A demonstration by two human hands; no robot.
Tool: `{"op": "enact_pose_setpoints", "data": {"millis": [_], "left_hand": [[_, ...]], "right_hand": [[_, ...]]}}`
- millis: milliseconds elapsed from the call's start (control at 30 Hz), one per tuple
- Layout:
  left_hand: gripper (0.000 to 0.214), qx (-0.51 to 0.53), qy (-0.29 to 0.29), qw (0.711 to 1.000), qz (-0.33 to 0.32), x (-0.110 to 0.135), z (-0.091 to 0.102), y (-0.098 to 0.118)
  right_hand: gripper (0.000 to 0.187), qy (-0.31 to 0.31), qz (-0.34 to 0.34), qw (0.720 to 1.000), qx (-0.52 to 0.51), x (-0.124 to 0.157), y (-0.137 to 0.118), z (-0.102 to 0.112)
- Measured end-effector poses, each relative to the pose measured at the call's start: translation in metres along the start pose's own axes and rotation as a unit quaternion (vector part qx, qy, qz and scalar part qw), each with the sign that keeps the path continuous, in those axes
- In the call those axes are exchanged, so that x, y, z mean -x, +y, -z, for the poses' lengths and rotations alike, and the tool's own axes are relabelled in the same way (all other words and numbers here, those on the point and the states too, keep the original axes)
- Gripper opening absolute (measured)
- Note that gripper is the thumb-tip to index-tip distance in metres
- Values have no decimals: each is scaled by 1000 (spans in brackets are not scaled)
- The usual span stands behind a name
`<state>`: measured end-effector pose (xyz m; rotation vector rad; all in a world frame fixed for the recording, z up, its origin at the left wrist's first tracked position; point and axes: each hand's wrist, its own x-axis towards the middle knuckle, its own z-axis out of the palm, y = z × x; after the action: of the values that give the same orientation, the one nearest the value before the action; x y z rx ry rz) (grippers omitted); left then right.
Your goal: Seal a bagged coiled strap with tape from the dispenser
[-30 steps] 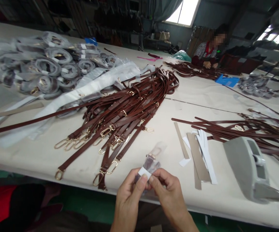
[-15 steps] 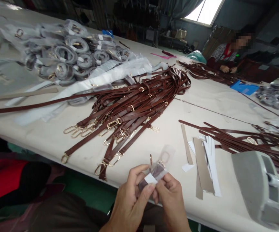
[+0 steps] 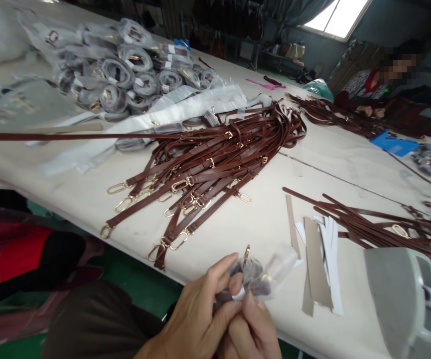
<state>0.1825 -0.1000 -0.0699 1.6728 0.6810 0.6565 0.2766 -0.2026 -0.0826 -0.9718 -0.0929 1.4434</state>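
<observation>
Between my hands, over the table's near edge, is a rolled brown strap in clear plastic wrap (image 3: 260, 283), with a gold clasp (image 3: 246, 254) sticking up. My left hand (image 3: 204, 304) is closed around its left side, fingers curled over the roll. My right hand (image 3: 254, 324) pinches at the near side, by a small white piece (image 3: 239, 294) on the wrap; my fingers hide much of the roll. Loose plastic fans out to the right. Just beyond, a heap of brown leather straps (image 3: 215, 159) with gold clasps lies on the table.
Plastic-wrapped rolled straps (image 3: 114, 75) are piled at the back left. To the right lie cardboard and white paper strips (image 3: 318, 259), more brown straps (image 3: 364, 217) and a grey tape dispenser (image 3: 398, 289). Across the table sits a person (image 3: 372, 94) near a blue item (image 3: 393, 143).
The wrapped strap has turned in my hands, its loose plastic end now pointing right. My right hand has shifted lower and its fingers are more tightly curled. The view has swung slightly left.
</observation>
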Motion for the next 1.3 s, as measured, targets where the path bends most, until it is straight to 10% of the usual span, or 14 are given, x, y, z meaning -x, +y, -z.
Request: {"op": "enact_pose_setpoints", "data": {"millis": [167,267,400,500,600,767,900,1133,1300], "left_hand": [[49,137,8,984,116,-11,1,-4],[55,289,79,932,203,-18,4,2],[61,410,135,861,269,-26,18,6],[46,491,149,805,299,-29,29,5],[46,568,130,744,328,-28,36,3],[39,568,189,705,380,-28,41,7],[27,518,232,729,382,-26,46,8],[43,319,196,896,240,-14,55,-7],[47,191,56,965,171,-15,71,-15]], "right_hand": [[54,-95,16,990,-104,-17,-11,-20],[38,-43,76,994,-69,-21,-22,-33],[67,-57,28,998,25,-8,-38,-37],[64,68,80,985,139,2,-48,-32],[48,209,243,907,273,-1,-54,-29],[64,105,257,908,313,-21,-43,-41],[74,76,242,926,280,-32,-29,-52],[72,35,254,928,271,-38,-23,-60],[69,65,277,926,246,-42,-12,-69]]}}
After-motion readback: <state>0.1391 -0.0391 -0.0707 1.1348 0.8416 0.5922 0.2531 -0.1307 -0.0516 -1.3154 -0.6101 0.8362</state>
